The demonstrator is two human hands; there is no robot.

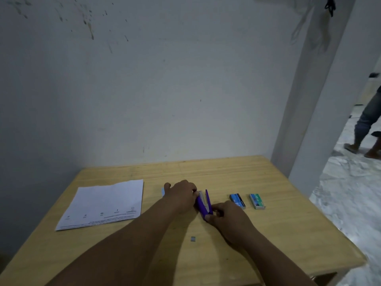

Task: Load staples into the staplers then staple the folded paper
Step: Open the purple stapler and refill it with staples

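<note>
Pale wood tabletop (pixel 278 234), viewed from above, with both forearms reaching across it. Nearest the viewer, a small grey strip of staples (pixel 193 239) lies loose on the surface between the two arms, touching neither.

Beyond it, the right hand (pixel 228 218) pinches the near, hinged end of a purple stapler (pixel 203 205) between thumb and fingers. The stapler is swung open, its two arms forming a narrow V that widens away from the viewer, with the metal staple channel exposed along the left arm. The left hand (pixel 181 196) is curled over the far end of that left arm, fingertips on the metal channel. Whether it holds staples cannot be told. A light blue object (pixel 162 191) shows partly behind the left hand; its identity cannot be told.

To the right of the stapler, well apart from it, two small staple boxes sit side by side: a blue box (pixel 237 200) and a green box (pixel 256 201).

To the left, a folded white paper (pixel 103 203) with printed lines lies flat.

At far right, beyond the tabletop, a person's legs (pixel 367 124) appear on a marbled floor.
</note>
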